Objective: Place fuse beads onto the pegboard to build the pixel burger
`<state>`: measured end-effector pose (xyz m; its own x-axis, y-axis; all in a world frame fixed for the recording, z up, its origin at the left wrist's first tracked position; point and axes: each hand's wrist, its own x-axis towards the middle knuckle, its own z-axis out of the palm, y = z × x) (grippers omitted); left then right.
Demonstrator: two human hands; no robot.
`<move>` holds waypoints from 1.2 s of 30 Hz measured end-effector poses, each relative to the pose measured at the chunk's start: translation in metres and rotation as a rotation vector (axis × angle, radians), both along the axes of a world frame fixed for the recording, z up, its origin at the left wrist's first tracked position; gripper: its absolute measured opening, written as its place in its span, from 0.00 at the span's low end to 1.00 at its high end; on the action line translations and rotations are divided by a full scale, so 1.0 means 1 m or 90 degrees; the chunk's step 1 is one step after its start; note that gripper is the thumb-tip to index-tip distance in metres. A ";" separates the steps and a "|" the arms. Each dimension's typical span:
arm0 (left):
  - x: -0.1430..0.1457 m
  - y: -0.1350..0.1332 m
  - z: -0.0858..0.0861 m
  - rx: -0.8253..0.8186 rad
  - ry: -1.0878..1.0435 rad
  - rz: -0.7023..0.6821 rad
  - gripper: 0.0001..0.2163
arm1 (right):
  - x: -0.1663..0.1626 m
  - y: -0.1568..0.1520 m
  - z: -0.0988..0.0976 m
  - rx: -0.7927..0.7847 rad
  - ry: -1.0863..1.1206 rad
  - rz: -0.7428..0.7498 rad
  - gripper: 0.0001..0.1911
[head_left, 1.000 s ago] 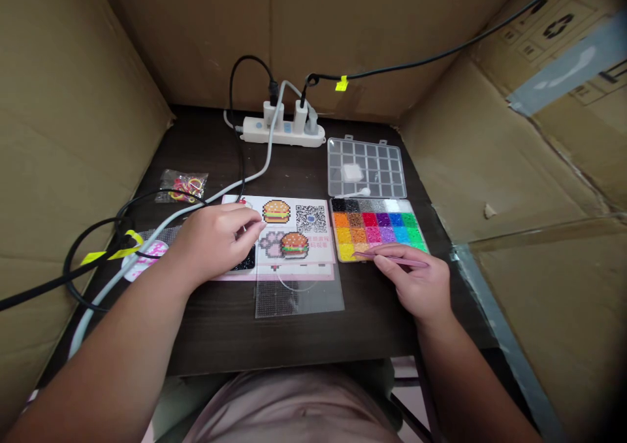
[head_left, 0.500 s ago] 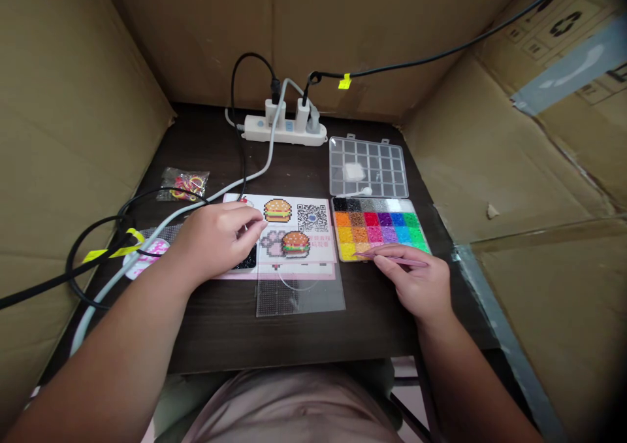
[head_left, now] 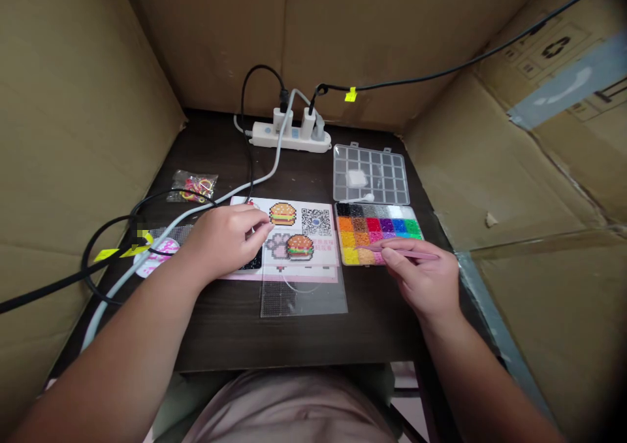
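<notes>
My right hand [head_left: 425,278] is closed on pink tweezers [head_left: 399,252], whose tips lie over the orange and yellow cells at the front left of the bead tray [head_left: 377,229]. The tray holds beads sorted by colour, and its clear lid [head_left: 369,174] lies open behind it. My left hand [head_left: 223,239] rests with curled fingers on a pattern card [head_left: 298,232] printed with two burgers, a paw and a QR code. A clear pegboard [head_left: 302,297] sticks out from under the card toward me.
A white power strip [head_left: 289,136] with several plugs sits at the back of the dark table [head_left: 230,328]. Cables [head_left: 147,234] loop across the left side. A small bag of coloured rings [head_left: 192,187] lies at the left. Cardboard walls [head_left: 73,103] close in all round.
The tweezers' tips have shifted slightly right and up over the tray's front cells. The view has drifted a little. My left hand stays on the card.
</notes>
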<state>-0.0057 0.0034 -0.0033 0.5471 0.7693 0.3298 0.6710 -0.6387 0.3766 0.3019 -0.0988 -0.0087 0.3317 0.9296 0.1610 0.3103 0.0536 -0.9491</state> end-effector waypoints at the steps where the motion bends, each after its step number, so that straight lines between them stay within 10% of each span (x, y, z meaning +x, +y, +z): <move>1: 0.000 0.000 0.000 -0.003 -0.001 0.000 0.11 | -0.006 0.004 0.006 0.008 -0.009 0.016 0.04; 11: 0.002 0.000 0.003 -0.026 0.008 0.013 0.12 | -0.075 0.036 0.009 -0.021 -0.085 0.166 0.04; 36: 0.002 -0.001 0.003 -0.031 0.011 -0.001 0.10 | -0.075 0.035 -0.006 -0.022 -0.092 0.190 0.05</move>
<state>-0.0033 0.0024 -0.0006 0.5541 0.7831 0.2824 0.6767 -0.6213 0.3952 0.2270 -0.0637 -0.0144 0.0200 0.9879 0.1537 0.4166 0.1315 -0.8995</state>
